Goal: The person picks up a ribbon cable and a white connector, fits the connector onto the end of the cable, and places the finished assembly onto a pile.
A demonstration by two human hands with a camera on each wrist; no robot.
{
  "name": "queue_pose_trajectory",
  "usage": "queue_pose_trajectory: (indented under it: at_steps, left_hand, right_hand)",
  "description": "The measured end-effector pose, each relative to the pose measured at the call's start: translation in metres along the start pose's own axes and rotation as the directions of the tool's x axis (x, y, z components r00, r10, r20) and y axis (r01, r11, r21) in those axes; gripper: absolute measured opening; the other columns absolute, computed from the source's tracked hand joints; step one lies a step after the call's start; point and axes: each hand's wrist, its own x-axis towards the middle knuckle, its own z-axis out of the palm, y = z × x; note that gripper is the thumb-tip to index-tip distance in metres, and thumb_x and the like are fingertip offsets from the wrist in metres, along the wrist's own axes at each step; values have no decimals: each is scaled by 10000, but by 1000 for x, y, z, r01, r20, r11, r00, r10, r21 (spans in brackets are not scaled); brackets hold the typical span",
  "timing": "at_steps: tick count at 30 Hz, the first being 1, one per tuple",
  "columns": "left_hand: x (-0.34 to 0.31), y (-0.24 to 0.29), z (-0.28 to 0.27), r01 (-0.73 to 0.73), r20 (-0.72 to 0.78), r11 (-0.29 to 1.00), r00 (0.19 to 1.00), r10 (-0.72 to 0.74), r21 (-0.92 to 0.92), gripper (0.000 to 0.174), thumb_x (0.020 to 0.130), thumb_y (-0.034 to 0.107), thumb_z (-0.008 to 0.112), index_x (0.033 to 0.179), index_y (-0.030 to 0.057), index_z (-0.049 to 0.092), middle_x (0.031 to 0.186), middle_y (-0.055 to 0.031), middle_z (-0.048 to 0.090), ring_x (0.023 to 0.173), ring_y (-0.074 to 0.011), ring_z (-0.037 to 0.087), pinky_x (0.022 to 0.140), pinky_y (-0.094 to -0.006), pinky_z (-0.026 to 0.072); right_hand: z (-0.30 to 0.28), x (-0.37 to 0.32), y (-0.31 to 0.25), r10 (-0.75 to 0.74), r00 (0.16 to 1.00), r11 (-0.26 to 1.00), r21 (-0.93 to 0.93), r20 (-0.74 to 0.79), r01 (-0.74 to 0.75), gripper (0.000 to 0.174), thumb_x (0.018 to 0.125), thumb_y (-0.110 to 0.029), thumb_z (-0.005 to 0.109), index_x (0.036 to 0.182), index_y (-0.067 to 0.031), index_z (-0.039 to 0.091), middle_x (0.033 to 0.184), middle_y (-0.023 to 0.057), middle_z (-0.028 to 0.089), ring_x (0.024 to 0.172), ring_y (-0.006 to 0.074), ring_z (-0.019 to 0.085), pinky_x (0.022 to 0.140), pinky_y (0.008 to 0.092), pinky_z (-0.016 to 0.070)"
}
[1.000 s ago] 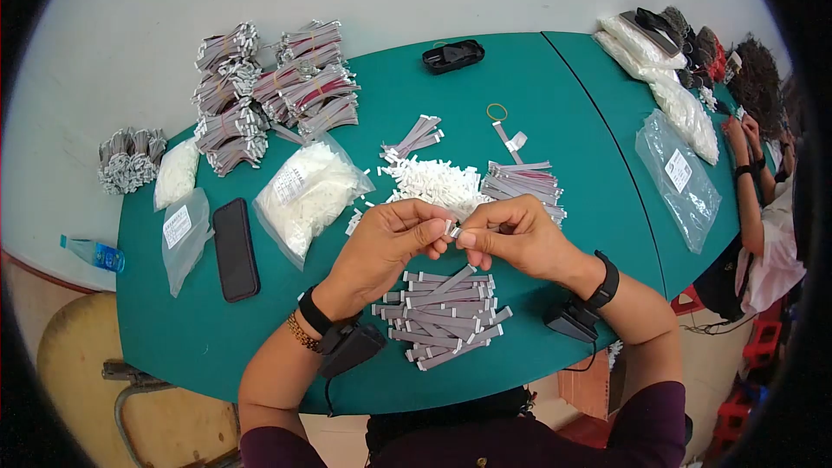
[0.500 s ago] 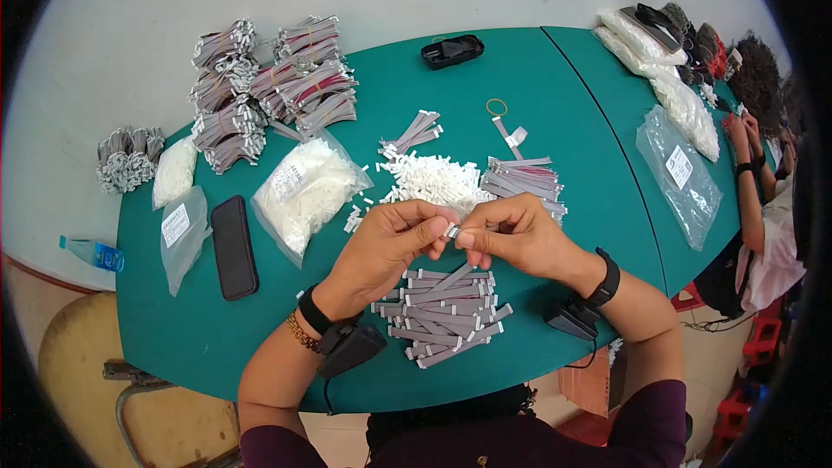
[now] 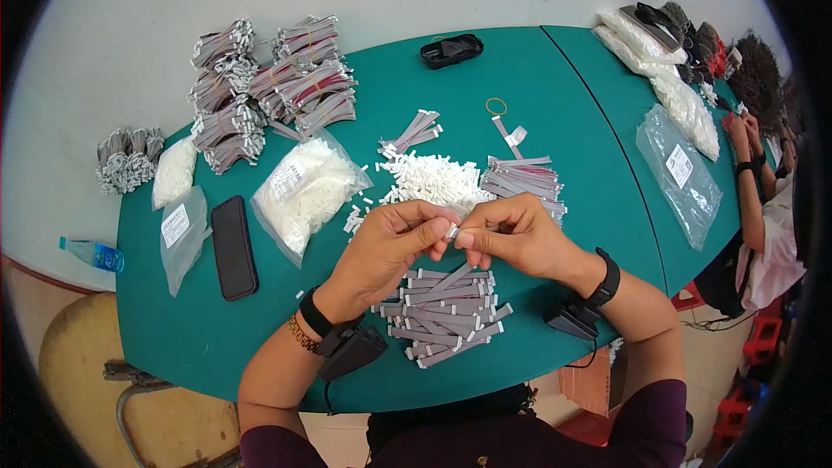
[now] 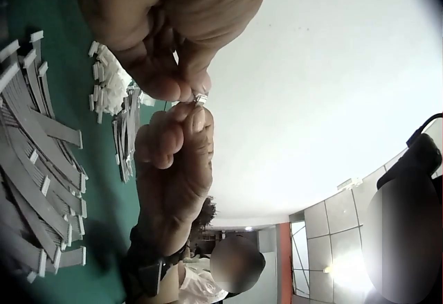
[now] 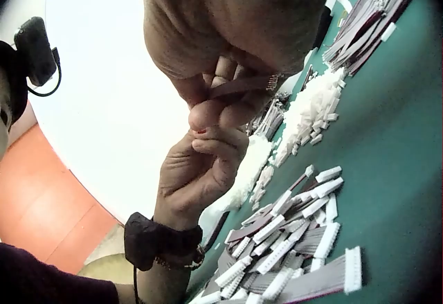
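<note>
Above the front of the green table, my left hand (image 3: 390, 243) pinches a small white connector housing (image 3: 451, 230) between thumb and forefinger. My right hand (image 3: 520, 234) meets it fingertip to fingertip, pinching a short grey ribbon cable (image 5: 239, 86). One end of this cable, with bare metal terminals (image 5: 274, 82), sticks out by the right palm; its other end is at the connector, mostly hidden by fingertips. Below the hands lies a pile of grey ribbon cables (image 3: 442, 321) with white end connectors. Just beyond the hands is a heap of loose white connectors (image 3: 433, 180).
Grey cables (image 3: 524, 184) lie right of the heap, and a few more (image 3: 414, 132) behind it. A bag of white connectors (image 3: 308, 191) and a phone (image 3: 235, 248) are at left. Bundled cables (image 3: 230, 91) stack at the back. Another person's hands (image 3: 744, 132) work at far right.
Both hands stay almost in place. At the fingertips, the white connector has turned slightly and sits closer to the right fingers, with less metal showing.
</note>
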Motion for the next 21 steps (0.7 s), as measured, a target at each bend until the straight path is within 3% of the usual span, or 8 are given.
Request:
queue_pose_trajectory:
  at_steps: [21]
  left_hand:
    - [0,2,3,-4,-15,1000,1000,4,28,174,872,102,596,997,-15,625,813,-35,599,720,-85,526,668,-215,438]
  right_hand:
    - [1,0,3,-1,999,1000,3,-32,1,148,885,-153,595,849,-17,644,688,25,615,617,65,568,543,204,458]
